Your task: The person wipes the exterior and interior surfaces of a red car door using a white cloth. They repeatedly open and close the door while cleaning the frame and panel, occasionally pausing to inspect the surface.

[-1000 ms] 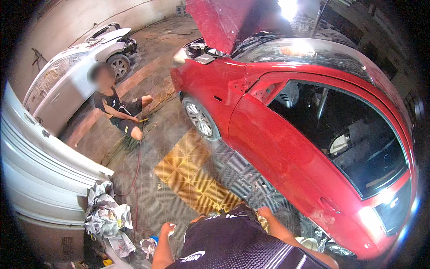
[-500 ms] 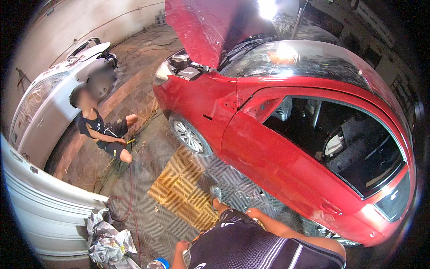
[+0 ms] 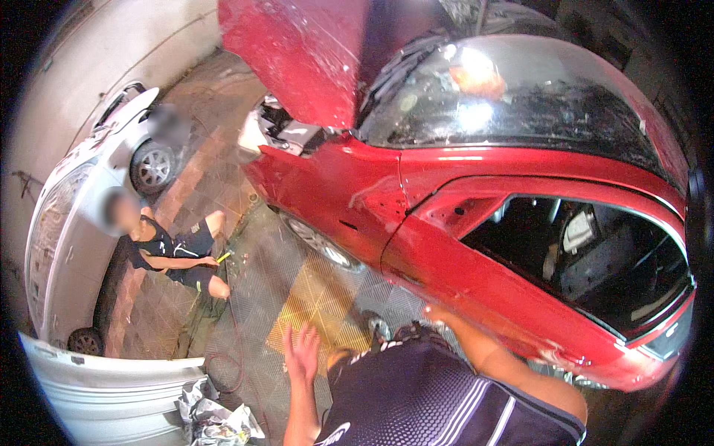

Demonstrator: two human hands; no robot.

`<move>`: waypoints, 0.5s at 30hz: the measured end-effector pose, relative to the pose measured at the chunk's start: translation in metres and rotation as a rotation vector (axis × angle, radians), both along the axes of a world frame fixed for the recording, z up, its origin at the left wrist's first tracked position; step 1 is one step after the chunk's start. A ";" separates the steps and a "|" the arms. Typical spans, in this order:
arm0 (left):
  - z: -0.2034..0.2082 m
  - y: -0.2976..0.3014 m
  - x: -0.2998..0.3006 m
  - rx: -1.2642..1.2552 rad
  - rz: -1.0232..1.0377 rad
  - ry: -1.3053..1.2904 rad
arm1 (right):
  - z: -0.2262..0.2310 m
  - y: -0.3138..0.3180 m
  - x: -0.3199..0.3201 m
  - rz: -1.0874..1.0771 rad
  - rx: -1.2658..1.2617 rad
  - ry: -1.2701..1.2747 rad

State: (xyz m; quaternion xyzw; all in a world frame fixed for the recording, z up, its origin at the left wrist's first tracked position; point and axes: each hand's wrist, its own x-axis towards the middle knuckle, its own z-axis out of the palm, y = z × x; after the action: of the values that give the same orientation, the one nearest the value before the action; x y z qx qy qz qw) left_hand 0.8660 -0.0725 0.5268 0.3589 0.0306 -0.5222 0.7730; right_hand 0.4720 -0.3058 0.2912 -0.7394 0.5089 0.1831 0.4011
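Note:
My left hand [image 3: 301, 353] is raised over the floor in front of me, fingers spread, with nothing in it. My right hand [image 3: 437, 314] reaches toward the lower side of the red car [image 3: 446, 253]. Its fingers are small and smeared, so whether they touch the car or grip anything I cannot make out. The car's hood [image 3: 297, 59] is raised, and its side window opening [image 3: 587, 260] shows a dark cabin. Pale marks lie along the door's lower rear part.
At the left a person [image 3: 175, 249] squats, holding a small yellow object [image 3: 223, 257]. Behind stands a white car [image 3: 78, 245]. Near left are a white ribbed panel [image 3: 111, 394] and crumpled printed paper [image 3: 212, 416]. A red hose [image 3: 238, 349] crosses the tiled floor [image 3: 316, 297].
My left hand has risen and opened out. My right hand has moved forward, nearer the car. The view has shifted, and the red car appears closer.

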 end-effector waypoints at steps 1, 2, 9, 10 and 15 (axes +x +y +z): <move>0.058 -0.047 -0.002 -0.042 -0.155 -0.335 | 0.013 -0.021 0.006 0.039 0.025 -0.015; 0.100 -0.087 -0.002 -0.157 -0.252 -0.687 | 0.025 -0.024 0.013 0.010 0.036 -0.043; 0.325 -0.205 -0.061 -1.213 -0.263 -1.419 | 0.029 -0.022 0.007 -0.399 -0.299 -0.242; 0.336 -0.206 -0.059 -1.232 -0.359 -1.634 | 0.026 -0.009 0.007 -0.463 -0.292 -0.255; 0.235 -0.235 -0.086 -1.145 -1.085 -1.728 | 0.054 0.086 -0.014 -0.691 -0.083 -0.089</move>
State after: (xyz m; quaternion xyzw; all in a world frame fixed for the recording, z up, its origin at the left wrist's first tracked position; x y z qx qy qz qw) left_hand 0.7801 -0.3073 0.7616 0.1601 -0.9022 -0.3036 0.2613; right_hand 0.4584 -0.2196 0.3453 -0.5464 0.7179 -0.0167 0.4310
